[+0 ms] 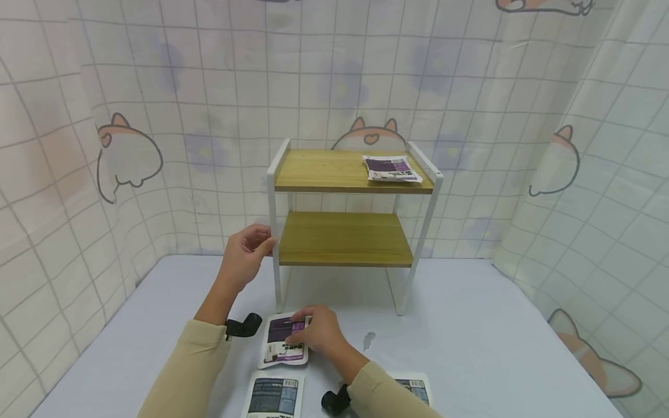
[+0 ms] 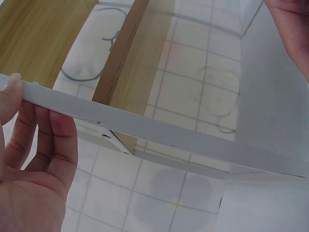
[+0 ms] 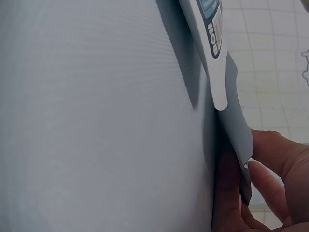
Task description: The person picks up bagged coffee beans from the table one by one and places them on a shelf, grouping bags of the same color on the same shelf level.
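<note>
A small two-tier shelf with wooden boards and a white frame stands on the white table. My left hand holds its left front post; in the left wrist view, the thumb lies on one side of the white post and the fingers on the other. Lower down, my right hand pinches the right edge of a purple-and-white packet lying in front of the shelf. The right wrist view shows thumb and fingers on either side of that packet's edge. Another purple-and-white packet lies on the top board's right side.
A blue-and-white packet lies at the table's near edge, and a similar packet is partly hidden by the right forearm. Black wrist cameras sit on both arms. A gridded curtain with cartoon animals surrounds the table.
</note>
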Demonstrator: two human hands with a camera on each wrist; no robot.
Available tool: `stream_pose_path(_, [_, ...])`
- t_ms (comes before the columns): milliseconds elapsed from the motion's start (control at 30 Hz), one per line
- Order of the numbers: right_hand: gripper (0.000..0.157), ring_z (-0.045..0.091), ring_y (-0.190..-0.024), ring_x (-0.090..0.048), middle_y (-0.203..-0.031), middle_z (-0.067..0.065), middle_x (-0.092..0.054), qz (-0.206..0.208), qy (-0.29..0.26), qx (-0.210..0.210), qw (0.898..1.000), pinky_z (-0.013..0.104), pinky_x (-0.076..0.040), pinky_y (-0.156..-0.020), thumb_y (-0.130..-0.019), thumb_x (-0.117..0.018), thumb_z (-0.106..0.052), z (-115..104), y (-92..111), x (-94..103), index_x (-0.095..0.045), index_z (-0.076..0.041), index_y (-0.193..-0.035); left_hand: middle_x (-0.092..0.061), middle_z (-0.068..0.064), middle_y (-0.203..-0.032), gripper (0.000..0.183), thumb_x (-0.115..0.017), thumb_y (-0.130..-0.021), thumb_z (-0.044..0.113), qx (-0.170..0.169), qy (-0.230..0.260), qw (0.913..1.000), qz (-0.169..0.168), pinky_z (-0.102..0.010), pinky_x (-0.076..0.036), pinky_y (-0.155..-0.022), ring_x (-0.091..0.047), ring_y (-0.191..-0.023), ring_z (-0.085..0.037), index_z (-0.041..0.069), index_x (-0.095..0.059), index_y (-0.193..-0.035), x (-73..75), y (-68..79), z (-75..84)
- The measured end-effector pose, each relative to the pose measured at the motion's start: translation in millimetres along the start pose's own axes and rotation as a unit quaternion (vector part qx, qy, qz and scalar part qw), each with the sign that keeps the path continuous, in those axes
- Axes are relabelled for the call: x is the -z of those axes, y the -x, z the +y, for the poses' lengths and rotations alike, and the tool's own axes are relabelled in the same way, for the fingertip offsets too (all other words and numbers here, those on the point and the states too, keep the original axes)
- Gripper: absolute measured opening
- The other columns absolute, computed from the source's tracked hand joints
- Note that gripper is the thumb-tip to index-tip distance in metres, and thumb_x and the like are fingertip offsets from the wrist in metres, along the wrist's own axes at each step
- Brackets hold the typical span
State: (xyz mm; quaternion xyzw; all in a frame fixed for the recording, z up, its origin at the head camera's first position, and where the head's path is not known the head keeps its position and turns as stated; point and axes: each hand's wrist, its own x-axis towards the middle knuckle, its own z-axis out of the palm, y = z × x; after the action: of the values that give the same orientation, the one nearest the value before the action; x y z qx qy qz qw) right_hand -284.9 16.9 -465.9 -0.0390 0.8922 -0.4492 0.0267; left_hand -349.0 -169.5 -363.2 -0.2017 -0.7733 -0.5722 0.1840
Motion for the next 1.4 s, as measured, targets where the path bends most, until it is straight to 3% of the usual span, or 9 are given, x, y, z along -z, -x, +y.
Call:
stream_pose_path(267, [0.035,0.029,-0.113,-0.061,-0.122,0.01,-0.07,-0.001,-0.006,0.001,1.0,0.056,-0.05,-0.104,-0.065,-0.098,-0.019,0,1,-3.4,-0.081,-0.019,-0.096,-0.071,-0.028,-0.111,0.022,-0.066,-0.101,0.02,-0.005,0.002,1.0,0.004,-0.021,-0.06,-0.079,-0.071,-0.088,-0.009,0.002,-0.069,-0.114,1.0,2.9,-2.0])
stream_pose_path(600, [0.034,0.03,-0.114,-0.061,-0.124,0.012,-0.068,0.0,-0.01,0.001,1.0,0.058,-0.049,-0.105,-0.065,-0.098,-0.018,-1,3,-5.3,-0.081,-0.018,-0.095,-0.073,-0.02,-0.109,0.023,-0.066,-0.101,0.021,-0.001,-0.018,0.9998,0.009,-0.019,-0.059,-0.079,-0.07,-0.088,-0.01,0.003,-0.069,-0.115,3.0,4.9,-3.1])
stream_pose_path(967, [0.032,0.034,-0.12,-0.059,-0.127,0.012,-0.068,-0.004,-0.002,-0.011,1.0,0.06,-0.047,-0.108,-0.067,-0.097,-0.021,-3,4,-0.5,-0.081,-0.02,-0.095,-0.073,-0.022,-0.112,0.024,-0.066,-0.101,0.019,-0.002,-0.008,0.9999,0.005,-0.019,-0.059,-0.079,-0.071,-0.091,-0.012,0.002,-0.069,-0.118,0.6,3.6,1.3])
stream_pose_path(1400, [0.033,0.025,-0.105,-0.061,-0.119,0.007,-0.071,-0.011,0.0,-0.004,1.0,0.053,-0.051,-0.1,-0.066,-0.097,-0.023,3,-2,4.6,-0.082,-0.021,-0.094,-0.074,-0.021,-0.11,0.023,-0.066,-0.101,0.02,-0.001,-0.01,0.9999,0.006,-0.019,-0.059,-0.079,-0.071,-0.089,-0.014,0.003,-0.069,-0.116,-1.3,1.2,-0.8])
